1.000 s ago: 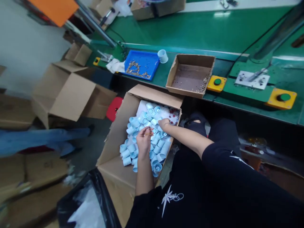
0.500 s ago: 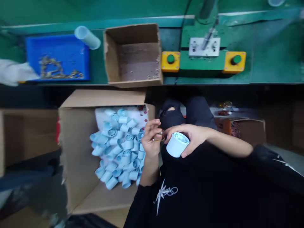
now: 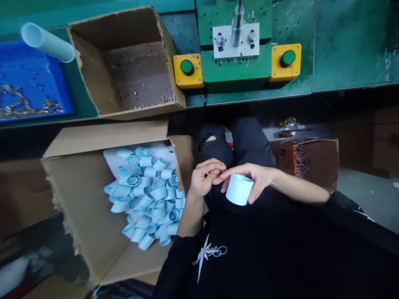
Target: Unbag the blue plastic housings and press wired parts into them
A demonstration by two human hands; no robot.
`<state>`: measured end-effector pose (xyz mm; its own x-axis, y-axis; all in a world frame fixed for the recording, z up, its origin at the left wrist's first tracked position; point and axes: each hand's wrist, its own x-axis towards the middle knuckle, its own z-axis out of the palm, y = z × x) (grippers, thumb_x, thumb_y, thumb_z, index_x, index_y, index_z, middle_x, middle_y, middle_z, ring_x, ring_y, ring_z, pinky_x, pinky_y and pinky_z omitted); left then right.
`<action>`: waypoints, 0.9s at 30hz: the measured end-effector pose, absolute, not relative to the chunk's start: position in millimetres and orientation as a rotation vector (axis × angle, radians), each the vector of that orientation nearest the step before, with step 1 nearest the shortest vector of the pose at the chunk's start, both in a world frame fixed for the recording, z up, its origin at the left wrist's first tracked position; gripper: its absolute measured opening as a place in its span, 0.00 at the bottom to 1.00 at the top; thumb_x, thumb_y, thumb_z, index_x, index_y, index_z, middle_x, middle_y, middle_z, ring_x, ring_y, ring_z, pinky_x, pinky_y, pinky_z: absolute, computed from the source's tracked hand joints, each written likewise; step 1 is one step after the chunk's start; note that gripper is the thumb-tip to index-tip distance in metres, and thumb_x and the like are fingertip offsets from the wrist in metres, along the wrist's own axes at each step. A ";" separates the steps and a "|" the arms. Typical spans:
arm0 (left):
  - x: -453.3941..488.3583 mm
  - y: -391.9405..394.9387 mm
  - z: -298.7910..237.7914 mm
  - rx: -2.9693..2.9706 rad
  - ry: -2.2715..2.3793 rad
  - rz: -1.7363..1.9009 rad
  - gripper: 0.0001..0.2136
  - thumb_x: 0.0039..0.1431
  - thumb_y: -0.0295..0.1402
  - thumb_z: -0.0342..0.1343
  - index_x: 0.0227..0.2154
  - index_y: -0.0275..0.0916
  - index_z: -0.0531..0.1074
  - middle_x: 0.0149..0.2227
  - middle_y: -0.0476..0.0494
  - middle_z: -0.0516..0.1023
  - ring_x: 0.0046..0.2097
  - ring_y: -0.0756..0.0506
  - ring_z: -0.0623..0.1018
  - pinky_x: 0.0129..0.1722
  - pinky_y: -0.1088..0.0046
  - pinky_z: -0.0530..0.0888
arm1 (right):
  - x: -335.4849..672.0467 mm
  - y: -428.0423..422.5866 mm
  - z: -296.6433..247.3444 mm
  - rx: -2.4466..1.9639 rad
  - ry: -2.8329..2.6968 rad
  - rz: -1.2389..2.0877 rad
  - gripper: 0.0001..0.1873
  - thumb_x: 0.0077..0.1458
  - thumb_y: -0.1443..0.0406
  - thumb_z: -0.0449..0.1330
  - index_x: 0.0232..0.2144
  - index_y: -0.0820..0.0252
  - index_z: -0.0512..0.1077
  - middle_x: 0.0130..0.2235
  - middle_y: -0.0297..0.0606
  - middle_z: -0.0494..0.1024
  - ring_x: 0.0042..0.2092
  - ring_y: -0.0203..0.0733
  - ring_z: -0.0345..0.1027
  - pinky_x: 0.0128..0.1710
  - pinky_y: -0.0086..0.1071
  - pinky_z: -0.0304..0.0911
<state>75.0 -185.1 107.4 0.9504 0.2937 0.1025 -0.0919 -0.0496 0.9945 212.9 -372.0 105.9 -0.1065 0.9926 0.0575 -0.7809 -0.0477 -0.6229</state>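
My right hand [image 3: 258, 178] is wrapped round a light blue plastic cup [image 3: 239, 191], held over my lap with its rim up and tipped slightly. Close by, my left hand [image 3: 204, 176] is closed in a pinch near the right fingertips. A thin orange-yellow band and a tiny reddish bit show at its fingers, but what they grip is too small to name. To the left, an open cardboard box [image 3: 84, 207] holds several similar light blue cups [image 3: 156, 193] in a heap, some showing a slotted inner disc.
On the green bench stand a press fixture [image 3: 236, 40] between two yellow button boxes [image 3: 188, 71] [image 3: 286, 62], a cardboard box [image 3: 134, 79] with small metal bits, a blue tray [image 3: 64, 89] and a light blue tube [image 3: 48, 42]. A box of small reddish pieces [image 3: 301, 162] is at right.
The view has swung right and closer to the bench. The cup stands more upright in my right hand, and my left fingers have closed in towards the right fingertips.
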 end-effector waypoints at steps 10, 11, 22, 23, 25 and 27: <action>82.2 -207.0 100.8 1.261 0.295 0.443 0.13 0.66 0.46 0.67 0.36 0.41 0.76 0.28 0.49 0.76 0.28 0.50 0.76 0.29 0.76 0.72 | 215.9 -374.6 93.4 -0.448 -0.623 1.586 0.46 0.37 0.64 0.83 0.60 0.58 0.75 0.61 0.53 0.78 0.54 0.46 0.77 0.53 0.35 0.72; 82.7 -209.7 102.3 1.273 0.335 0.451 0.12 0.68 0.45 0.64 0.39 0.42 0.75 0.29 0.49 0.77 0.29 0.50 0.76 0.29 0.76 0.73 | 217.2 -377.1 94.5 -0.505 -0.628 1.581 0.45 0.36 0.64 0.84 0.58 0.57 0.75 0.59 0.51 0.79 0.54 0.46 0.77 0.52 0.36 0.72; 98.0 -194.9 113.7 1.951 0.212 0.154 0.14 0.67 0.38 0.60 0.51 0.41 0.83 0.48 0.36 0.86 0.49 0.38 0.85 0.55 0.60 0.81 | 244.1 -389.6 68.7 -1.159 -0.533 1.648 0.50 0.30 0.48 0.81 0.59 0.49 0.78 0.55 0.50 0.82 0.54 0.66 0.78 0.60 0.57 0.68; 96.7 -194.4 111.4 1.919 0.213 0.126 0.14 0.66 0.39 0.61 0.50 0.40 0.84 0.48 0.36 0.86 0.48 0.38 0.86 0.54 0.61 0.81 | 245.8 -390.4 66.6 -1.201 -0.572 1.657 0.50 0.29 0.49 0.80 0.58 0.48 0.79 0.55 0.49 0.82 0.54 0.67 0.78 0.60 0.58 0.69; 93.9 -193.2 105.2 1.804 0.236 0.032 0.16 0.63 0.43 0.66 0.48 0.38 0.84 0.47 0.35 0.87 0.45 0.39 0.86 0.52 0.62 0.83 | 249.8 -393.4 64.7 -1.229 -0.652 1.700 0.49 0.30 0.50 0.80 0.59 0.45 0.79 0.56 0.48 0.82 0.57 0.69 0.77 0.61 0.58 0.68; 91.7 -190.3 98.9 1.638 0.270 -0.119 0.21 0.58 0.46 0.70 0.48 0.36 0.84 0.46 0.35 0.86 0.44 0.40 0.86 0.51 0.63 0.83 | 255.3 -397.1 66.4 -1.239 -0.777 1.743 0.47 0.32 0.52 0.80 0.59 0.43 0.79 0.58 0.48 0.81 0.62 0.69 0.74 0.65 0.57 0.65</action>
